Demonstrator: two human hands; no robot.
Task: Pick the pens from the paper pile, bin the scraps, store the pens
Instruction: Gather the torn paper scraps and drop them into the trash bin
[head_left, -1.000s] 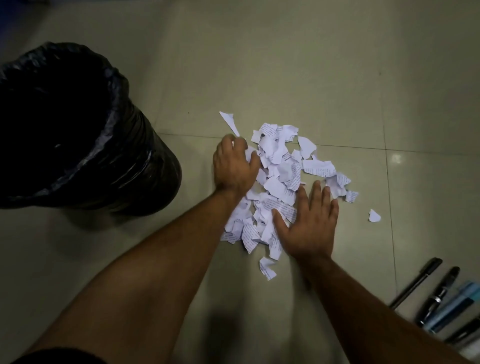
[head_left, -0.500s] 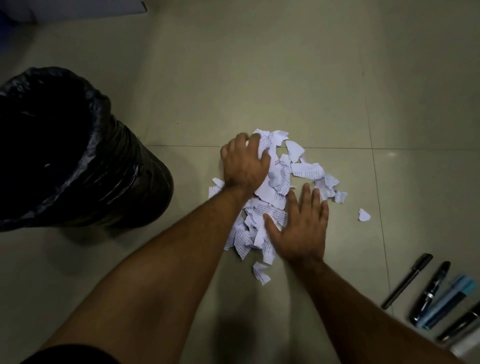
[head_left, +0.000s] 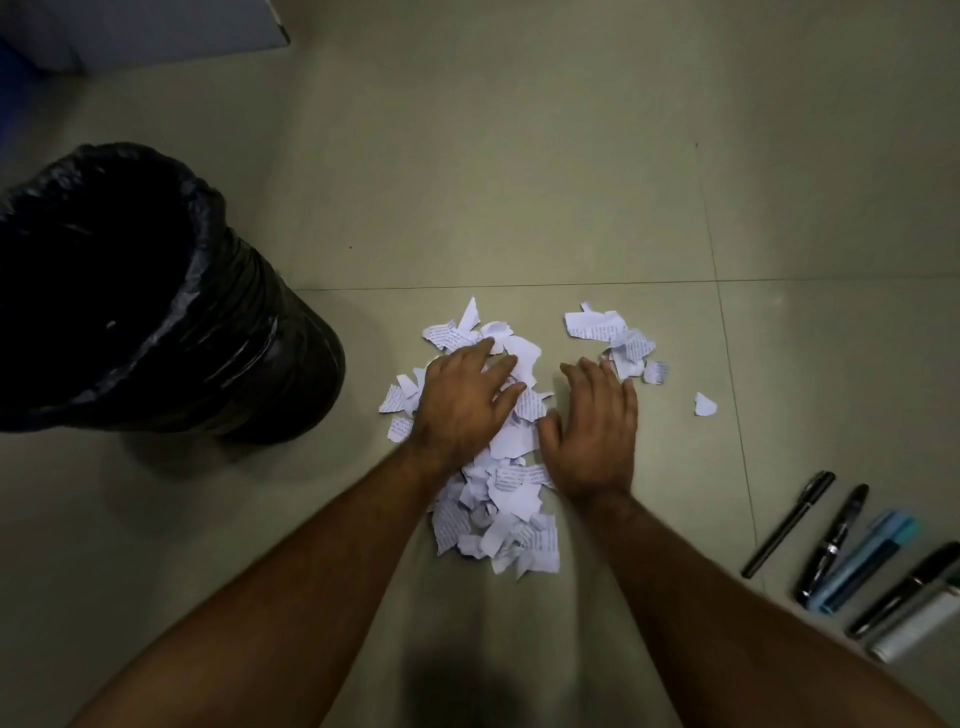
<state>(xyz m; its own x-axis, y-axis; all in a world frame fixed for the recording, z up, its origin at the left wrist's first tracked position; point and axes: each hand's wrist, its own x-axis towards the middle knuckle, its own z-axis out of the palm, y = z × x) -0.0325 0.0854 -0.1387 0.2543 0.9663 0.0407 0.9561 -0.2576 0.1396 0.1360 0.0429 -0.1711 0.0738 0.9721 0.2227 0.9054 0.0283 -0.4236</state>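
Two hands are in view, the left hand (head_left: 464, 402) and the right hand (head_left: 592, 426), each with fingers spread flat. One bin (head_left: 171, 332) lined with a black bag stands at the left. Five pens (head_left: 852, 566) lie in a row at the near right; a sixth may be cut off by the frame edge, which cannot be told. One pile of paper scraps (head_left: 506, 499) lies on the floor, its pieces too many to count. One smaller cluster (head_left: 613, 340) sits to the far right of it, and one single scrap (head_left: 705, 404) lies apart.
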